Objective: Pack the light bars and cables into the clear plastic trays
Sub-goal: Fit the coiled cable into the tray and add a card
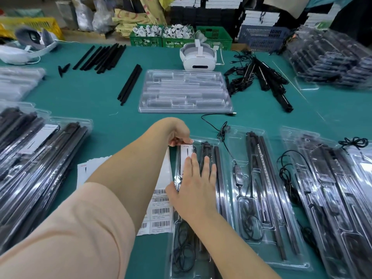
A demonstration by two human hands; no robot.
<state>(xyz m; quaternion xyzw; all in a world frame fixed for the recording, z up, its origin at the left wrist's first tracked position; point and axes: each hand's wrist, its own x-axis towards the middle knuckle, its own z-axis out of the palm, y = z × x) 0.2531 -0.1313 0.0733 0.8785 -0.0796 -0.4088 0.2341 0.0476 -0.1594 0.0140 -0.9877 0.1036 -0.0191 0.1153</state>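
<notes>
Our right hand [194, 190] flat, fingers straight, pressing the packed tray [203, 198] near the table's front edge, our left hand [178, 133] reaching across, pinching the white label [186, 156] at the tray's far end

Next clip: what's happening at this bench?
A person is packing light bars into clear trays on a green table. The right hand lies flat on a filled tray, while the left hand pinches the top of a white card on it. An empty tray and loose black bars wait farther back.
</notes>
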